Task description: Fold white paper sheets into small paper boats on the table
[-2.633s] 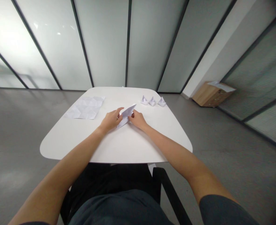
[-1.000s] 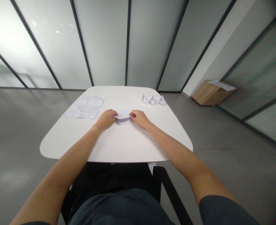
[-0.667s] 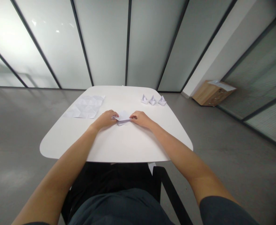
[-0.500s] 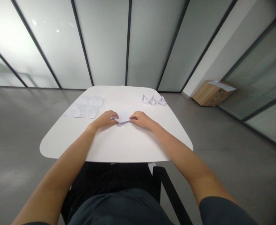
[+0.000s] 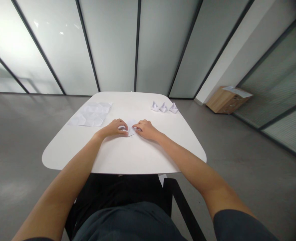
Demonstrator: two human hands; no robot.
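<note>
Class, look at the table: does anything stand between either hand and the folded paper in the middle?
Nothing visible does. The right hand touches the folded paper, and the left hand is right at its other side. The creased sheet and three paper boats lie off to either side.

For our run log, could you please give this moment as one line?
left hand: at folded paper; right hand: on it; three paper boats: on table, right; creased paper: left
</note>
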